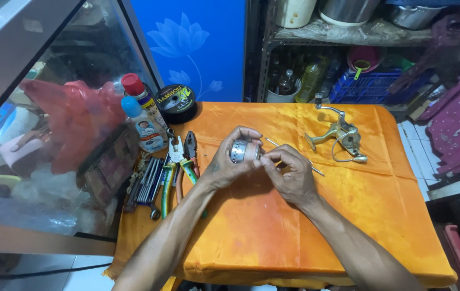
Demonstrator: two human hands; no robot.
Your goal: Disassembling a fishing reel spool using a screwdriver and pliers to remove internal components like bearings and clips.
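Small silver perforated metal reel spool (239, 150) up over the middle of the orange cloth-covered tabletop (316, 226). Left hand (229, 161) fingers clamped around its drum, right hand (289, 173) fingers pinched together at its 3 o'clock edge. Probably light, rigid, a bit slick, so best gripped around the rim. Gold reel body (343, 137) lying at 2 o'clock, well apart.
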